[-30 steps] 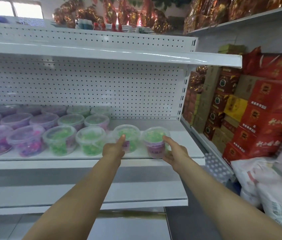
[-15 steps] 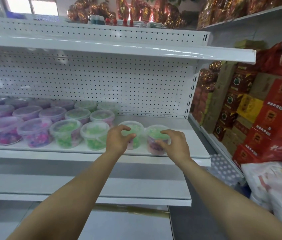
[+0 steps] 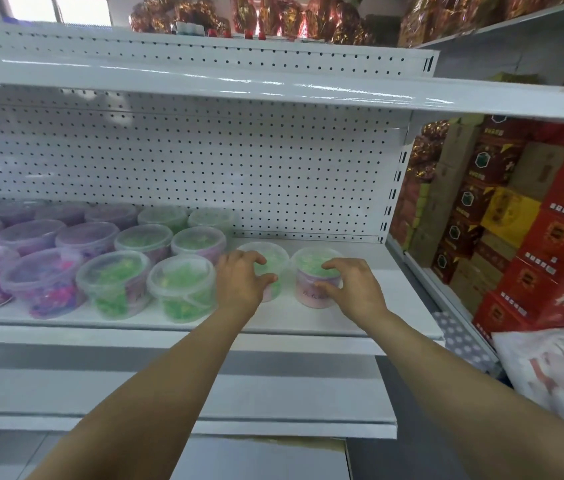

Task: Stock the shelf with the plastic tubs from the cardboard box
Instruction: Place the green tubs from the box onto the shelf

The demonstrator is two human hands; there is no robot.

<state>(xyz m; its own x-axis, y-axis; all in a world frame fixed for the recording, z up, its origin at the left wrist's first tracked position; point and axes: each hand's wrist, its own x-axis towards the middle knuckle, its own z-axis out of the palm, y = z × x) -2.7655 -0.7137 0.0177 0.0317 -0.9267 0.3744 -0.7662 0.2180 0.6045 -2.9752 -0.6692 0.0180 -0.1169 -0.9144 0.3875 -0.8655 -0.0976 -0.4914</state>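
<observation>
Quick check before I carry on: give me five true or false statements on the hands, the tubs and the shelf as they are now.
1. Each hand grips a green-filled tub. True: left hand on one tub, right hand on the rightmost tub.
2. Both tubs are lifted off the shelf. False: they stand on it.
3. The pink-filled tubs sit left of the green ones. True.
4. The held tubs have no lids. False: lids are on.
5. Red cartons are stacked to the right. True.
</observation>
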